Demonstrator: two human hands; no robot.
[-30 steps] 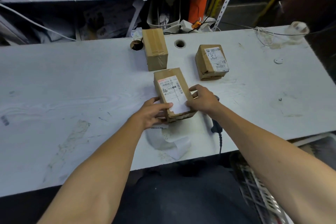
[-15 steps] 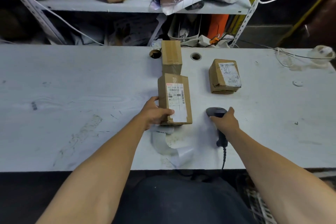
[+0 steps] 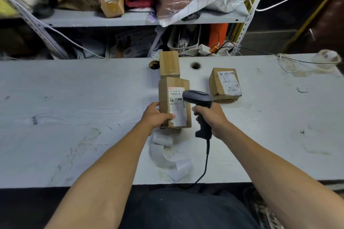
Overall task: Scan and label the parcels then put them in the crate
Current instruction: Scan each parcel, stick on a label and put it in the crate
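Left hand (image 3: 155,117) gripping labelled parcel (image 3: 174,102) at desk (image 3: 74,117) centre; right hand (image 3: 211,115) clenched round one scanner (image 3: 198,98), head over label. Three parcels: second (image 3: 169,63) just behind, third (image 3: 224,84) right. Label strip (image 3: 167,156), apparently blank, nearer.

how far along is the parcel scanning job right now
Early. Done: nothing visibly; no crate is in view. In hand: the left hand holds the labelled parcel while the right hand aims the scanner at its label. Left: the plain parcel behind it, the squat parcel to the right, labelling from the strip, then crating.
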